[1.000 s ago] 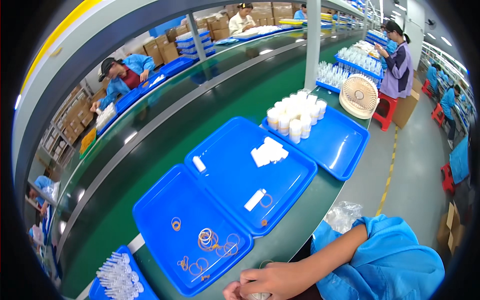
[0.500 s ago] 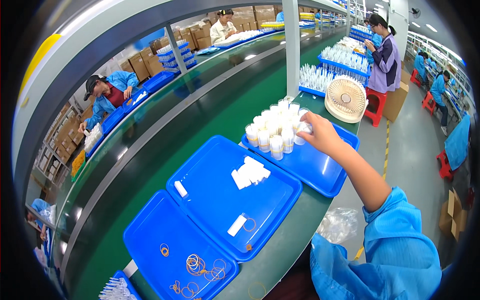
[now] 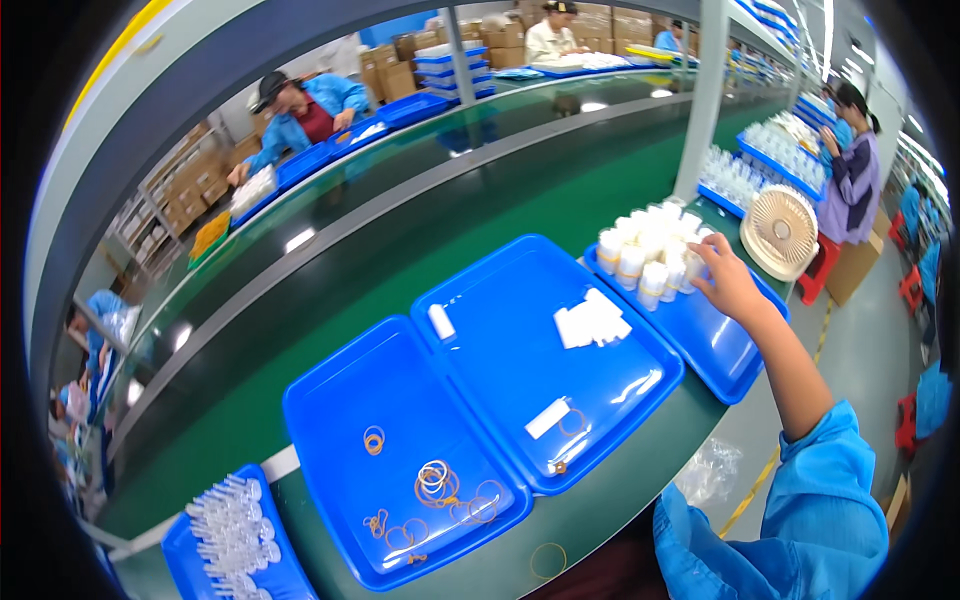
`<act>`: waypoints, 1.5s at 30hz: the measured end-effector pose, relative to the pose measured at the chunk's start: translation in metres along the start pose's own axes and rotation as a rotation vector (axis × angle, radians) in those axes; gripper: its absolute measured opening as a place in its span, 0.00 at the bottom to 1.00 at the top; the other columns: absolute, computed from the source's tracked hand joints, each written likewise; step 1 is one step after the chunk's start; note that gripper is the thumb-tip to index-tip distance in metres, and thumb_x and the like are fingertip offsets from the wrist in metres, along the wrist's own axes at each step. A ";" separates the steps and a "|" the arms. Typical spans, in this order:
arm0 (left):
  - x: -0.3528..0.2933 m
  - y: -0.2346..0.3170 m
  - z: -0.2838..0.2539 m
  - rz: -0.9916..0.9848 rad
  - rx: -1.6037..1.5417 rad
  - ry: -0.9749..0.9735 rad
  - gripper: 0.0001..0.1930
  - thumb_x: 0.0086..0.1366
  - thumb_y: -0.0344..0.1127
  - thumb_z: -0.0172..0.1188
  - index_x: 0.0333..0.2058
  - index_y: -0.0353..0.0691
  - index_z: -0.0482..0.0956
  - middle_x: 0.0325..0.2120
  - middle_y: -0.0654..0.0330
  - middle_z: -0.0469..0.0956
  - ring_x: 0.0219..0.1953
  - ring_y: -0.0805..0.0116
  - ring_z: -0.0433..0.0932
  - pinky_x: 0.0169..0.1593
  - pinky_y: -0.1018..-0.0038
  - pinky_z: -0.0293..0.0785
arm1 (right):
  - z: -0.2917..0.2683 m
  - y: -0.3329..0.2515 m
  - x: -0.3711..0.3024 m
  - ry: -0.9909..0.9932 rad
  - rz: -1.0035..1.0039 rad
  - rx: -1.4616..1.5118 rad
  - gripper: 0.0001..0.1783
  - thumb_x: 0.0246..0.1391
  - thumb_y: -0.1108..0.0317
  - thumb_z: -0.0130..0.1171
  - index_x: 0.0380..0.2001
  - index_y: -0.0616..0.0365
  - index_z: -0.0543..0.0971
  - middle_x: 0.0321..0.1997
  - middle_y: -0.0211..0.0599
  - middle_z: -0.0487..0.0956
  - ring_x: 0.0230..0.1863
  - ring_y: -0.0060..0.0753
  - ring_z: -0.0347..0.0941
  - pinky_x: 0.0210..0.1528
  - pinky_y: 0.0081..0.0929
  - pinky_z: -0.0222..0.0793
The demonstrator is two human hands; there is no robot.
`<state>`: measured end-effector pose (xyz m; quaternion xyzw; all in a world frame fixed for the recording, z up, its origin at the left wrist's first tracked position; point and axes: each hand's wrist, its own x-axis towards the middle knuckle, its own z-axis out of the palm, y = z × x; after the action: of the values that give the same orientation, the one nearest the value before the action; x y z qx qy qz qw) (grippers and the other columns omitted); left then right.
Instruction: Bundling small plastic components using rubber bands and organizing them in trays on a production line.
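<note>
At the right tray my right hand (image 3: 728,280) reaches over the near right side of a cluster of white bundles. Its fingers are apart and curved, and I see nothing held in them. The white bundles (image 3: 650,245) stand upright in the blue right tray (image 3: 722,345), some with yellowish bands around them. In the middle blue tray (image 3: 500,340) lies a pile of flat white pieces (image 3: 592,322), with single white pieces (image 3: 548,419) apart from it. The left blue tray (image 3: 335,400) holds several rubber bands (image 3: 437,484). My left hand is out of view.
A beige fan (image 3: 780,235) stands beyond the right tray, beside trays of clear tubes (image 3: 785,150). Another tray of clear plastic parts (image 3: 235,535) sits at lower left. A grey post (image 3: 703,100) rises behind the bundles. Co-workers sit across the green belt (image 3: 400,270) and at the far right.
The view has turned left, so the trays appear farther right and more of the lower-left tray shows. My right hand's fingers have loosened from the bundle at the cluster's edge.
</note>
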<state>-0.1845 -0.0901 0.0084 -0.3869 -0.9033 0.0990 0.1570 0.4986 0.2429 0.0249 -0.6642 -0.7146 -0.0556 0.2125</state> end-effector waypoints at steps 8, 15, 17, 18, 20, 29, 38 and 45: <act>-0.006 -0.017 0.001 -0.021 0.147 -0.022 0.27 0.55 0.46 0.53 0.53 0.42 0.65 0.37 0.48 0.75 0.29 0.51 0.76 0.30 0.60 0.73 | -0.003 -0.138 0.029 -0.064 -0.306 0.142 0.23 0.45 0.62 0.60 0.44 0.61 0.72 0.40 0.48 0.74 0.41 0.49 0.72 0.43 0.39 0.68; -0.014 -0.029 0.004 -0.047 0.106 0.065 0.16 0.58 0.37 0.49 0.44 0.41 0.73 0.37 0.49 0.75 0.31 0.51 0.77 0.33 0.62 0.73 | 0.057 -0.202 0.049 -0.489 -0.324 -0.238 0.18 0.46 0.62 0.58 0.38 0.61 0.73 0.33 0.47 0.77 0.35 0.49 0.75 0.36 0.42 0.72; -0.021 -0.028 -0.009 -0.045 0.039 0.122 0.15 0.59 0.37 0.50 0.42 0.37 0.74 0.36 0.46 0.75 0.32 0.48 0.76 0.36 0.62 0.73 | 0.069 -0.206 0.042 -0.480 -0.392 -0.201 0.20 0.44 0.68 0.56 0.43 0.59 0.69 0.34 0.48 0.76 0.35 0.50 0.75 0.36 0.42 0.72; -0.027 -0.028 -0.015 -0.071 0.014 0.135 0.15 0.59 0.37 0.51 0.41 0.36 0.74 0.35 0.46 0.75 0.33 0.48 0.76 0.37 0.62 0.73 | 0.071 -0.208 0.039 -0.487 -0.420 -0.182 0.22 0.43 0.69 0.56 0.45 0.59 0.68 0.35 0.49 0.76 0.35 0.50 0.75 0.36 0.42 0.72; -0.037 -0.020 -0.028 -0.091 -0.135 0.280 0.13 0.58 0.35 0.54 0.40 0.35 0.74 0.34 0.47 0.75 0.32 0.50 0.76 0.36 0.65 0.73 | 0.065 -0.216 0.029 -0.505 -0.460 -0.151 0.26 0.42 0.71 0.56 0.47 0.57 0.65 0.37 0.50 0.75 0.35 0.51 0.75 0.36 0.42 0.72; -0.071 0.093 -0.048 0.016 -1.720 0.474 0.11 0.59 0.23 0.53 0.40 0.35 0.65 0.38 0.53 0.69 0.36 0.66 0.72 0.41 0.74 0.71 | 0.023 -0.239 -0.019 -0.456 -0.226 0.534 0.28 0.43 0.74 0.59 0.49 0.56 0.62 0.34 0.41 0.71 0.27 0.30 0.72 0.29 0.24 0.70; -0.083 0.208 -0.100 0.849 -1.944 -0.174 0.09 0.46 0.18 0.60 0.28 0.33 0.78 0.27 0.54 0.76 0.31 0.57 0.74 0.35 0.68 0.70 | -0.002 -0.280 -0.101 -0.894 0.184 1.793 0.19 0.56 0.71 0.51 0.50 0.57 0.63 0.35 0.30 0.68 0.33 0.17 0.65 0.32 0.15 0.62; -0.089 0.223 -0.109 0.880 -1.933 -0.221 0.07 0.46 0.18 0.60 0.26 0.33 0.79 0.26 0.53 0.76 0.29 0.56 0.74 0.35 0.68 0.69 | -0.001 -0.274 -0.100 -1.025 0.279 1.898 0.17 0.57 0.67 0.51 0.49 0.59 0.66 0.38 0.32 0.70 0.31 0.18 0.66 0.27 0.15 0.59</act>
<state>0.0616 0.0033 0.0241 -0.6281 -0.3885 -0.5770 -0.3487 0.2347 0.1190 0.0435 -0.2486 -0.3881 0.8277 0.3200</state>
